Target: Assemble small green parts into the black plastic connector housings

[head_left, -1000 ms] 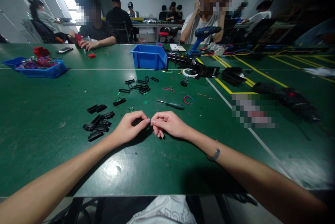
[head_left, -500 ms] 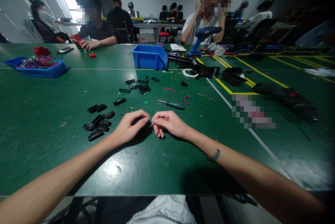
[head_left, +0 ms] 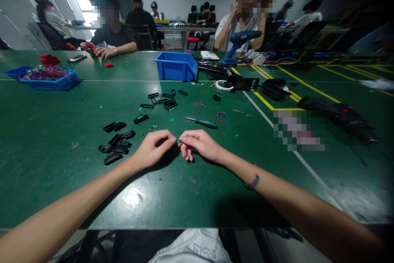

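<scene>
Green spreads across the whole counter (head_left: 184, 197), its surface carrying parts at several stages. Beyond the work sit a blue bin (head_left: 178, 70), its inside mostly hidden by the front wall, and a blue tray (head_left: 58, 85) heaped with tangled wires (head_left: 46, 73). A cordless drill (head_left: 241, 38) stands upright near the far edge.

Closer in, the left grip (head_left: 155, 147) and the right grip (head_left: 201, 145) meet just above the surface, each closed down to a thumb-and-finger pinch. Between their fingertips is the small green piece (head_left: 178, 141); its finer details are hidden.

Just past the right grip lies the screwdriver (head_left: 207, 124), unheld. Left of the left grip, black housings (head_left: 112, 158) lie in a loose pile, and farther out the black frames (head_left: 147, 106) are scattered separately. Beside them, one black part (head_left: 140, 120) has green material lying on it, though whether that is seated cannot be told.

Smallest are the loose green bits (head_left: 172, 120) between frames and hands. Judging from this spread, the parts are largely separate: handling of one piece is under way, several others lie untouched, and no visibly closed-up unit can be made out.
</scene>
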The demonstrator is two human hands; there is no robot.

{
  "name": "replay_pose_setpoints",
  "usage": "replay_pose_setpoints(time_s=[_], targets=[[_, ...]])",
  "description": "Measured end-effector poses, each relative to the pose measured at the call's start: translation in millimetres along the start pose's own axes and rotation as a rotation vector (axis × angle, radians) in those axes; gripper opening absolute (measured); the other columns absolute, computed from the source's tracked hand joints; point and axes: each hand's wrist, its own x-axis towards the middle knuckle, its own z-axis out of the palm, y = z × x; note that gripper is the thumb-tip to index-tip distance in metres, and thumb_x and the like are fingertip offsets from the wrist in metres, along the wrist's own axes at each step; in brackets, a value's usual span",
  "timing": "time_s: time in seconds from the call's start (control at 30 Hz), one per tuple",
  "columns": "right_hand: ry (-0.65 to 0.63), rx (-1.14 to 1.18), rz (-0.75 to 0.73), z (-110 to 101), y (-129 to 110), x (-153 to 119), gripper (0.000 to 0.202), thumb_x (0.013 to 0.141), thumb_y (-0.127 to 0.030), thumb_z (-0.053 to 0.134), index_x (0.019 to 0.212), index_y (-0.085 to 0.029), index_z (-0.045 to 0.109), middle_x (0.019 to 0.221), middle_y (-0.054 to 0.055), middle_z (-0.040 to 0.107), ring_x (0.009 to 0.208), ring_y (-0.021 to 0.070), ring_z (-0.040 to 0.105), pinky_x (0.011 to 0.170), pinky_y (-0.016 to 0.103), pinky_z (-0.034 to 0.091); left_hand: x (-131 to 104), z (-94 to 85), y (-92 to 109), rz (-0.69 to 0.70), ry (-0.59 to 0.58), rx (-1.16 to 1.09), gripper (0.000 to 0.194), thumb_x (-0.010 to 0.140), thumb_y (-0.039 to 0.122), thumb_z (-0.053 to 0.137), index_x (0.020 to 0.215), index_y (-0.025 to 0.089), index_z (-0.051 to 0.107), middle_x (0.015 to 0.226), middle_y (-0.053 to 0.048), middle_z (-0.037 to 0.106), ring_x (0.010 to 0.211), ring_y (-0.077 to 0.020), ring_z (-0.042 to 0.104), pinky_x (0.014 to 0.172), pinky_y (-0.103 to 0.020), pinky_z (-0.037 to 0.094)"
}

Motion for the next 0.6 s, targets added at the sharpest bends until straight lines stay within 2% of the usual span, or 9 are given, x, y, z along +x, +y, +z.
replay_pose_setpoints(time_s=[0.17, 0.6], targets=[[0.000, 0.008, 0.013, -0.7, 0.6, 0.3, 0.036, 0.091, -0.049, 0.065, 0.087, -0.014, 0.062, 0.064, 0.004, 0.070, 0.049, 0.0120, 0.064, 0.045, 0.021, 0.050, -0.1, -0.1, 0.7, -0.004, 0.009, -0.003, 0.035, 0.100, 0.040, 0.052, 0.079, 0.014, 0.064, 0.066, 0.001, 0.058, 0.062, -0.0106, 0.050, 0.063, -0.022, 0.038], [0.008, -0.099, -0.010, 0.7, 1.2, 1.0, 0.031, 0.090, -0.045, 0.070, 0.087, -0.014, 0.062, 0.066, 0.001, 0.070, 0.050, 0.0104, 0.063, 0.046, 0.020, 0.050, 0.4, -0.1, 1.3, 0.007, 0.010, 0.023, 0.035, 0.100, 0.040, 0.051, 0.080, 0.014, 0.062, 0.070, 0.000, 0.060, 0.065, -0.0110, 0.051, 0.064, -0.022, 0.038]])
